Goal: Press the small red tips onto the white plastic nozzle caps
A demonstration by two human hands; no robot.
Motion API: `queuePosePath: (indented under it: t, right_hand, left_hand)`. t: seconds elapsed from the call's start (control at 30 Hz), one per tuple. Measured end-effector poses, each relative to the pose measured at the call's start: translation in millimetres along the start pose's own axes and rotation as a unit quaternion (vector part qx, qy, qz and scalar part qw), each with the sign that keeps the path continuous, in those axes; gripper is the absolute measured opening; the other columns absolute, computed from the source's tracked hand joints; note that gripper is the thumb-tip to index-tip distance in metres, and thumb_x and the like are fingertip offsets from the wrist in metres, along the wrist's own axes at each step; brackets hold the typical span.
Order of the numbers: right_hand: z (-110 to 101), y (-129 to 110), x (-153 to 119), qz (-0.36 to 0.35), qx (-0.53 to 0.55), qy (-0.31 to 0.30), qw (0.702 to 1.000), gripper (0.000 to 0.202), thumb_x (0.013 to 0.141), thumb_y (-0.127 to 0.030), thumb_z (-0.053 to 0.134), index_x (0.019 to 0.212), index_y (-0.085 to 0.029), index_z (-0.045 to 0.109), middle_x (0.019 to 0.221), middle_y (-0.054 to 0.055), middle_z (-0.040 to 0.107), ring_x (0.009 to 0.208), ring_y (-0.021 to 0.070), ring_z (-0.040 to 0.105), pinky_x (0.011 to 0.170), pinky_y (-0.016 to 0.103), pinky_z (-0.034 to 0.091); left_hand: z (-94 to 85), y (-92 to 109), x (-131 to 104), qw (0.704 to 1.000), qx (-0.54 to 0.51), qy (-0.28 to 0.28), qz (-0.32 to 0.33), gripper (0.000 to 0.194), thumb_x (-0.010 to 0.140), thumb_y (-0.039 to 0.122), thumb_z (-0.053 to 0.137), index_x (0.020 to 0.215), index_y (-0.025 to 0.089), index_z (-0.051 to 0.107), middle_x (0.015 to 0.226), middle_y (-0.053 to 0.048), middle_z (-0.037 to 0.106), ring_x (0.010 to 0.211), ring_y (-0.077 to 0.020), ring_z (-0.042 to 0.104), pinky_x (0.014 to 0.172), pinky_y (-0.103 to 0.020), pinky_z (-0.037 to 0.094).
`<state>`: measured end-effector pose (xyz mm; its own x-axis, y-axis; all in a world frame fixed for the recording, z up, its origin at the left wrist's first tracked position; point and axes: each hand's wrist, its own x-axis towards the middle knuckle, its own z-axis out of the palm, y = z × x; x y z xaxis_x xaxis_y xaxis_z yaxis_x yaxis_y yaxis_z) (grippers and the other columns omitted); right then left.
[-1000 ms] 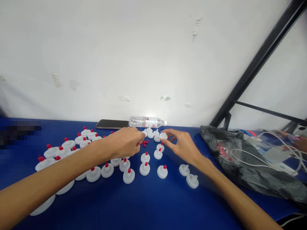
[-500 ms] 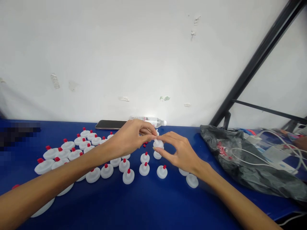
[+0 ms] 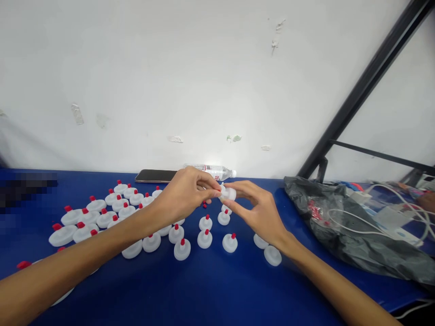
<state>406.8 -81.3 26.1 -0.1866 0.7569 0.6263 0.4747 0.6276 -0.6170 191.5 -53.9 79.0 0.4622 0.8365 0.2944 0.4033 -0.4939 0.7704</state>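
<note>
Between my hands, above the table, is a white plastic nozzle cap (image 3: 230,194), tilted with its narrow tip toward the left. My right hand (image 3: 257,206) grips its wide base between thumb and fingers. My left hand (image 3: 193,192) pinches a small red tip cap (image 3: 219,191) at the nozzle's end, mostly hidden by the fingertips. Just below stands a white nozzle cap without a red tip (image 3: 224,217). Nearby are white nozzle caps with red tips, one of them (image 3: 230,243) below my right hand. A few loose red tip caps (image 3: 204,205) lie under my left hand.
Many red-tipped nozzle caps (image 3: 97,205) spread over the left of the blue table (image 3: 163,290). A phone (image 3: 155,176) and a clear bottle (image 3: 217,172) lie by the wall. At right, a dark plastic bag (image 3: 360,244) lies under cables and a bag of red pieces (image 3: 317,213).
The nozzle cap in my right hand has turned from base facing me to lying sideways, its tip meeting my left fingertips. My right hand has shifted slightly, uncovering the nozzle caps below.
</note>
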Motion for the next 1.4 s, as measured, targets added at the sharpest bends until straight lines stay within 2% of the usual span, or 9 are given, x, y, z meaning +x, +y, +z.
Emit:
queuePosePath:
  t: [0.23,0.37,0.67,0.77,0.87,0.97,1.07,1.23,1.4]
  right_hand:
    - [0,-4,-5,0.015,0.005,0.045,0.999,0.034,0.088,-0.031,0.083,0.121,-0.028,0.079,0.116,0.001,0.082,0.106,0.0294,0.079,0.092,0.041,0.064]
    - [2,-14,-7,0.012,0.020,0.074,0.997,0.031,0.087,-0.026,0.083,0.119,-0.029,0.081,0.113,-0.001,0.083,0.103,0.0287,0.080,0.088,0.037,0.065]
    - [6,-17,-15,-0.048,-0.083,0.095,0.991,0.030,0.091,-0.030,0.081,0.121,-0.025,0.079,0.105,0.002,0.084,0.090,0.0257,0.081,0.076,0.034,0.065]
    - [7,-17,-11,-0.062,-0.105,0.071,0.990,0.030,0.093,-0.030,0.078,0.123,-0.024,0.077,0.110,0.003,0.083,0.091,0.0238,0.080,0.084,0.034,0.063]
    - [4,-12,-2,-0.039,-0.142,0.003,0.989,0.026,0.099,-0.030,0.070,0.125,-0.026,0.073,0.120,0.003,0.080,0.103,0.0235,0.076,0.093,0.035,0.059]
    - [-4,3,7,0.027,-0.192,-0.034,0.980,0.017,0.100,-0.030,0.064,0.114,-0.026,0.072,0.118,0.002,0.079,0.104,0.0240,0.074,0.093,0.036,0.055]
    - [-15,24,13,0.079,-0.215,-0.050,0.972,0.014,0.097,-0.033,0.067,0.106,-0.023,0.071,0.109,0.005,0.081,0.085,0.0258,0.076,0.081,0.040,0.055]
    - [-23,48,17,0.121,-0.222,-0.110,0.961,0.013,0.096,-0.034,0.066,0.090,-0.024,0.071,0.098,0.002,0.082,0.077,0.0233,0.075,0.073,0.036,0.053]
    - [-18,54,15,0.105,-0.227,-0.132,0.959,0.016,0.097,-0.035,0.065,0.089,-0.024,0.075,0.098,0.003,0.081,0.091,0.0254,0.074,0.082,0.038,0.053]
  left_hand:
    - [9.9,0,-4,0.994,0.036,0.071,0.082,0.016,0.094,0.019,0.065,0.088,0.019,0.080,0.074,0.001,0.077,0.051,-0.0099,0.058,0.057,-0.024,0.049]
    - [8.4,7,-8,0.983,0.077,0.091,0.137,0.019,0.094,0.016,0.063,0.085,0.018,0.080,0.064,0.003,0.072,0.047,-0.0082,0.056,0.052,-0.021,0.046]
    - [5.6,9,-8,0.991,0.064,0.050,0.105,0.026,0.092,0.009,0.060,0.081,0.018,0.081,0.063,0.003,0.072,0.048,-0.0077,0.061,0.053,-0.018,0.048]
    - [-1.3,11,-3,0.994,0.093,-0.005,0.054,0.019,0.095,0.020,0.065,0.084,0.020,0.080,0.071,0.004,0.076,0.051,-0.0082,0.063,0.055,-0.019,0.050]
    - [-11.1,6,3,0.975,0.216,-0.044,0.007,0.023,0.102,0.038,0.061,0.109,0.025,0.078,0.081,0.003,0.078,0.067,-0.0128,0.071,0.063,-0.022,0.052]
    - [-17.6,-8,7,0.948,0.316,-0.032,-0.022,0.032,0.103,0.032,0.054,0.128,0.022,0.070,0.089,-0.003,0.079,0.081,-0.0216,0.073,0.067,-0.029,0.050]
    - [-18.9,-26,9,0.923,0.379,-0.048,-0.044,0.027,0.100,0.022,0.052,0.111,0.019,0.076,0.099,-0.010,0.079,0.080,-0.0257,0.072,0.061,-0.031,0.044]
    - [-15.5,-44,10,0.892,0.440,-0.088,-0.055,0.022,0.096,0.015,0.055,0.102,0.018,0.076,0.104,-0.014,0.077,0.087,-0.0291,0.072,0.062,-0.032,0.041]
    - [-12.4,-49,10,0.882,0.457,-0.103,-0.052,0.020,0.099,0.018,0.054,0.096,0.016,0.074,0.095,-0.014,0.075,0.084,-0.0299,0.071,0.061,-0.033,0.039]
